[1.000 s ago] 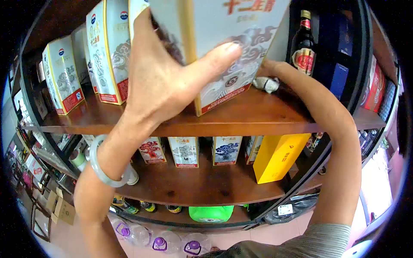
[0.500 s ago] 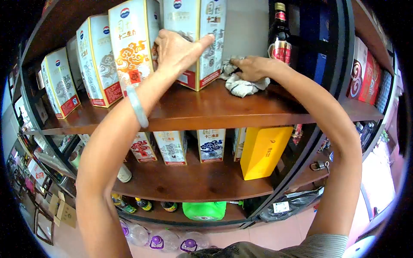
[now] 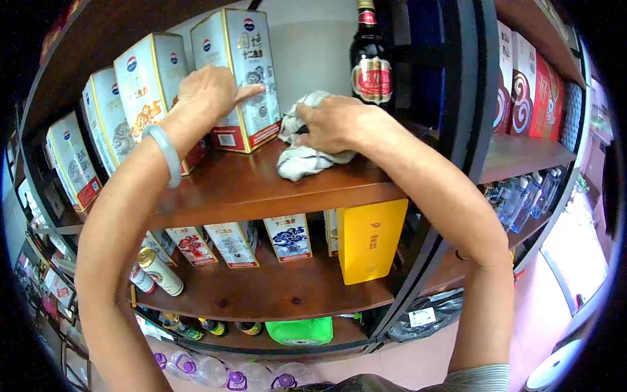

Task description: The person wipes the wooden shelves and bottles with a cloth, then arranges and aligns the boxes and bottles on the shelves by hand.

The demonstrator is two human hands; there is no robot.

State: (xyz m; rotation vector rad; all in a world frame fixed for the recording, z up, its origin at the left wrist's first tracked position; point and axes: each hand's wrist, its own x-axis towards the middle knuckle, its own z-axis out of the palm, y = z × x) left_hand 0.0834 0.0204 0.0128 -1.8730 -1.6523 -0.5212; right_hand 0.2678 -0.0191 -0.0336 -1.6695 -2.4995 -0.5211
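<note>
My left hand point(image 3: 209, 95) grips the edge of a tall white box with a red base point(image 3: 251, 85), which stands upright on the wooden shelf point(image 3: 261, 196); the thumb lies across its front and the other fingers are partly hidden. My right hand point(image 3: 333, 124) presses on a crumpled white cloth with dark stripes point(image 3: 304, 163), fingers curled into it, just right of the box. Behind the right hand a dark bottle with a red and gold label point(image 3: 371, 72) stands upright. Left of my left hand is a white box with orange clouds point(image 3: 142, 85).
More white boxes point(image 3: 72, 160) line the shelf's left end. The lower shelf point(image 3: 261, 287) holds similar boxes, a yellow box point(image 3: 372, 242) and cans point(image 3: 160, 271). A black upright post point(image 3: 467, 85) stands at the right. Plastic jugs point(image 3: 209, 371) are on the floor.
The white box has come down onto the shelf and stands there under my left hand. My right hand and the cloth show nearer the shelf's front edge. The view has shifted to the right.
</note>
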